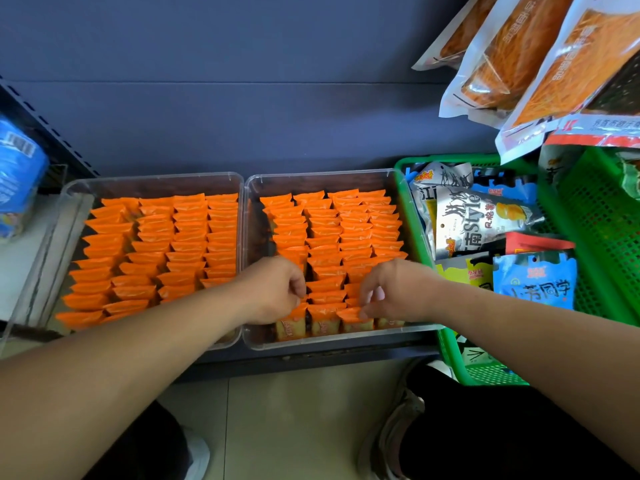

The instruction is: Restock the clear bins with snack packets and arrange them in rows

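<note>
— Where are the snacks sitting?

— In two clear rectangular plastic bins, side by side and touching: the left bin (pixel 156 178) at 9 o'clock, the right bin (pixel 322 174) at the centre. Both hold small orange foil snack packets (pixel 188 237).

— How do the packets lie?

— They stand on edge with crimped tops up, each overlapping the one behind it. Each packet's long axis runs from 9 to 3 o'clock; the rows run from 6 to 12 o'clock. I count four rows in each bin, eight in all. The packets are too many and too overlapped to count singly.

— And the hands?

— Both are in the right bin at its 6 o'clock end. The right hand (pixel 394 292) pinches the top edge of one packet in the third row between thumb and fingertips. The left hand (pixel 277 292) has curled fingers on the packet tops of the two left rows; I cannot tell whether it grips one.

— Anything beside them?

— A green perforated plastic basket (pixel 595 216) at 3 o'clock, just beside the right bin, full of mixed snack bags.
</note>
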